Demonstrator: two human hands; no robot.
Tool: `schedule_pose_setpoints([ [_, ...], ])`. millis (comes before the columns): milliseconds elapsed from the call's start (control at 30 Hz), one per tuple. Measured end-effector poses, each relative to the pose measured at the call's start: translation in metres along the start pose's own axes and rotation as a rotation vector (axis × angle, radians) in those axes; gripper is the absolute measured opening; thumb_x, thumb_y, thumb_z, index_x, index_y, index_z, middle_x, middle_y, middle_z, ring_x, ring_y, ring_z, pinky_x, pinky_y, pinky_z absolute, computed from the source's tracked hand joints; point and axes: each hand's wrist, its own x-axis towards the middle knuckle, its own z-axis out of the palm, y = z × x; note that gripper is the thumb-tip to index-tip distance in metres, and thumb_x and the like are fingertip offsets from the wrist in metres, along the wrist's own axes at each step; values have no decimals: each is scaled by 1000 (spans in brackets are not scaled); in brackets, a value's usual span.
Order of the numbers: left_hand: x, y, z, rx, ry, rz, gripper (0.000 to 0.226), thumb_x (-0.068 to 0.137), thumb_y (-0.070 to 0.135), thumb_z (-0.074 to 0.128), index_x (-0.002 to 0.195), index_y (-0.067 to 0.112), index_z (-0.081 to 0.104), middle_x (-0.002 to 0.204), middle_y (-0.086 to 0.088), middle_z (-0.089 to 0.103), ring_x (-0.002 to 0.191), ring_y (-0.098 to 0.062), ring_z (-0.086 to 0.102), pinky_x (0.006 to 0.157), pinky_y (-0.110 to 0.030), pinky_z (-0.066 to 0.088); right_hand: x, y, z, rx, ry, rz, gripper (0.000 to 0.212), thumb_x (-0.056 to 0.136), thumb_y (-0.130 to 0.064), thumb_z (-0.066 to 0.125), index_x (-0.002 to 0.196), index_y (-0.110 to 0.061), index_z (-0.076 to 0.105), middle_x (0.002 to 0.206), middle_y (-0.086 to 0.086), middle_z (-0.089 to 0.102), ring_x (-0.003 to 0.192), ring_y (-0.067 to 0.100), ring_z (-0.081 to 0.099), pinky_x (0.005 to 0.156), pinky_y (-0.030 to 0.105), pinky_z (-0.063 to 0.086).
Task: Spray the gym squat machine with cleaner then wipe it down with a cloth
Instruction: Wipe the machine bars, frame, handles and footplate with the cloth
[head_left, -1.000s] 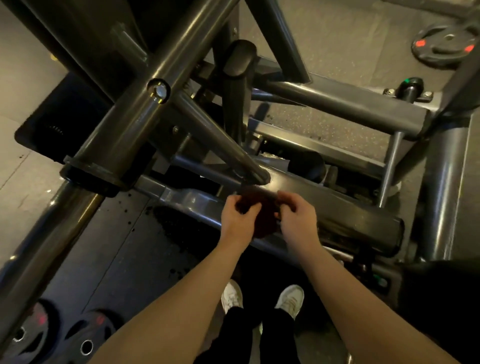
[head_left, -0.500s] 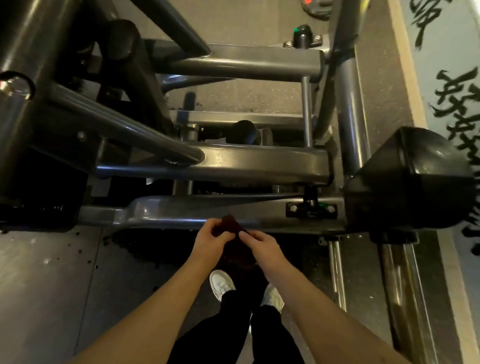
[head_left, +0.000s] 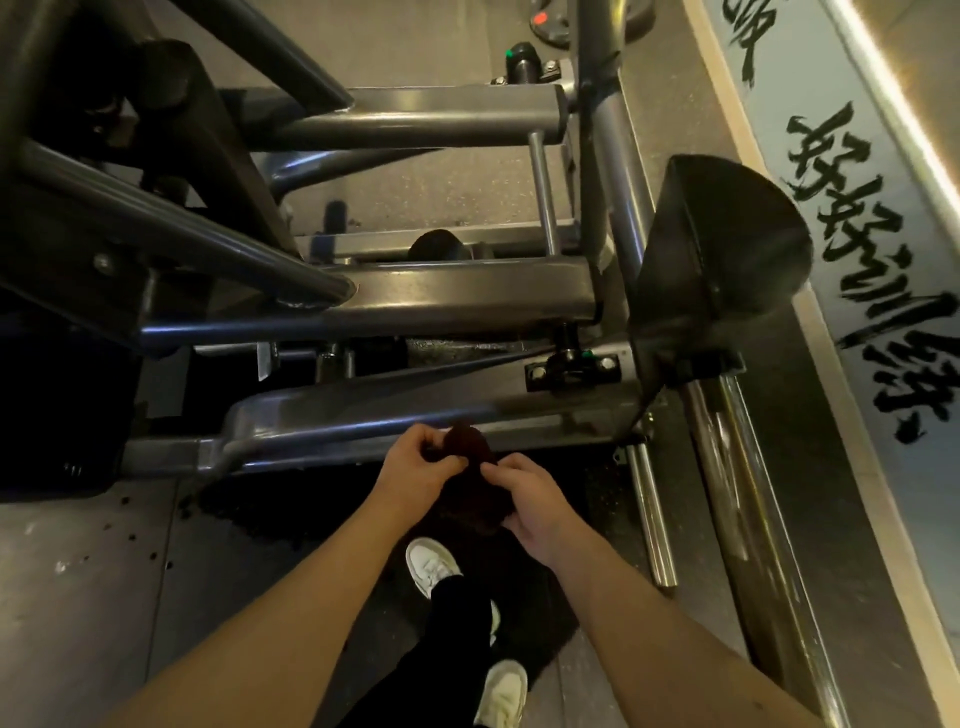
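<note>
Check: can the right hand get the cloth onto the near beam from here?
Probably yes. The right hand pinches the cloth with the left hand just in front of the near beam, and nothing shows between them.

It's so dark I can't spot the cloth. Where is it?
In the head view the cloth is just below the middle, held between the left hand and right hand, right by the machine's nearest grey bar.

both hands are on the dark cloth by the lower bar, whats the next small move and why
Probably press the cloth onto the lower grey bar and wipe along it. The left hand and right hand both pinch the bunched cloth just at that bar's near edge, and neither holds anything else.
</note>
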Motion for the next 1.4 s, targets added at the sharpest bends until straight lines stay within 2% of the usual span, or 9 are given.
schedule_pose_setpoints([
  [133, -24, -10, 6, 39, 39, 54, 28, 83, 21, 83, 98, 23, 60, 107, -4, 66, 96, -20, 69, 79, -34, 60, -21, 18, -13, 28, 26, -62, 22, 92, -21, 73, 104, -4, 64, 106, 17, 75, 104, 36, 73, 98, 60, 55],
  [267, -42, -9, 16, 2, 46, 126, 40, 87, 12, 80, 118, 23, 57, 112, 4, 63, 99, -6, 62, 73, -16, 50, -37, 30, -22, 89, 74, -76, 29, 92, -14, 72, 120, -13, 63, 116, 14, 72, 105, 30, 73, 96, 54, 58],
  [367, -41, -11, 23, 0, 24, 172, 53, 88, 9, 78, 133, 27, 55, 121, 5, 62, 107, -8, 62, 76, -15, 51, -34, 38, -28, 124, 91, -87, 43, 91, -12, 74, 130, -20, 58, 122, 9, 69, 110, 29, 70, 98, 51, 57],
  [467, -26, -20, 30, 86, -21, 206, 41, 90, 13, 76, 122, 34, 60, 123, 6, 61, 112, -12, 61, 78, -18, 52, -18, 46, -33, 102, 82, -83, 41, 93, -15, 72, 131, -21, 62, 119, 7, 73, 110, 28, 71, 99, 49, 57],
  [667, 18, -40, 34, 170, -84, 289, 25, 93, 17, 74, 113, 28, 64, 111, 9, 68, 102, -7, 66, 81, -21, 57, 29, 57, -36, 76, 83, -121, 27, 98, -16, 67, 125, -15, 66, 111, 8, 77, 105, 26, 73, 95, 45, 58],
  [933, 90, -52, 30, 27, -23, 442, 20, 94, 21, 74, 111, 28, 66, 106, 7, 68, 88, 1, 68, 63, -10, 53, 95, 45, -36, -45, 37, -485, 20, 99, -24, 68, 118, -19, 66, 109, 6, 76, 106, 25, 73, 95, 49, 59],
  [1167, 136, -52, 32, 116, 3, 769, 20, 93, 31, 74, 113, 31, 70, 106, 9, 71, 94, -4, 70, 81, -24, 60, 136, 34, -50, -132, 111, -823, 20, 98, -33, 69, 115, -23, 68, 106, 4, 76, 98, 20, 75, 92, 49, 61],
  [1333, 140, -51, 57, 225, 96, 928, 21, 94, 27, 74, 113, 33, 65, 103, 19, 63, 95, 4, 61, 79, -12, 51, 145, 45, -64, 24, 22, -920, 19, 95, -34, 70, 112, -29, 74, 116, 10, 75, 111, 31, 72, 101, 56, 55],
  [1400, 140, -52, 70, 254, 139, 945, 22, 94, 29, 74, 115, 32, 66, 104, 18, 63, 98, 0, 61, 82, -16, 53, 142, 49, -73, 103, 3, -891, 21, 101, -30, 65, 120, -22, 70, 118, 11, 75, 112, 30, 72, 100, 56, 55],
])
